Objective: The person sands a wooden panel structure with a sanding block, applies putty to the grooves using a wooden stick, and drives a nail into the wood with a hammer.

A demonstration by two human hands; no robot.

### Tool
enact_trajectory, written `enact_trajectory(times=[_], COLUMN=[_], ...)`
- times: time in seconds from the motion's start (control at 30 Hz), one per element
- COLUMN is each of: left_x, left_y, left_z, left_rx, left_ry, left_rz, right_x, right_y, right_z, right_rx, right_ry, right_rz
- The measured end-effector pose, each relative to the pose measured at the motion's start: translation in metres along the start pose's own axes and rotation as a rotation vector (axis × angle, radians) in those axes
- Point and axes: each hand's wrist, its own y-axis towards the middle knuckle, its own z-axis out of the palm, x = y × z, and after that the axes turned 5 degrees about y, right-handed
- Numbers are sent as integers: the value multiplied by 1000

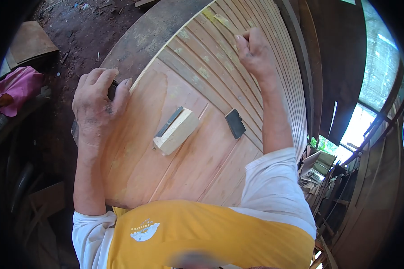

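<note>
My left hand (pixel 96 98) is curled at the left edge of a wooden panel (pixel 139 166), its fingers and thumb around a dark object (pixel 113 90) that is mostly hidden. On the slatted part of the panel (pixel 206 49), my right hand (pixel 256 51) is closed, thumb against the fingers; whatever it may hold does not show. Between my arms lies a pale wooden block (pixel 179 134) with a dark grey strip (pixel 168 122) along one side. A small black piece with a ragged edge (pixel 234 123) rests to its right. Yellowish patches (pixel 215 19) mark the slats near my right hand.
Beyond the panel's left edge is a dark, dusty board (pixel 134 42) above a dirt floor (pixel 76 27). A pink cloth (pixel 19 87) lies at far left. Large dark boards (pixel 339 58) stand at right, with stacked wood scraps (pixel 316 172) lower down.
</note>
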Motion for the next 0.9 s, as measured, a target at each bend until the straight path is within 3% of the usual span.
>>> enact_trajectory(times=[0.17,0.37,0.57,0.77,0.9], left_x=[-1,-3,-3,2,-2], left_y=[-1,0,0,2,0], left_z=[1,-1,0,-1,1], left_rx=[9,18,47,3,32], left_ry=[15,8,13,15,19], left_rz=[-4,-6,-29,14,-9], right_x=[25,29,36,29,31], right_y=[-31,-35,-27,-30,-24], right_z=[31,48,40,30,33], right_rx=[-100,-45,-98,58,6], right_ry=[187,5,-56,-77,-81], right_rz=[79,157,1,98,-17])
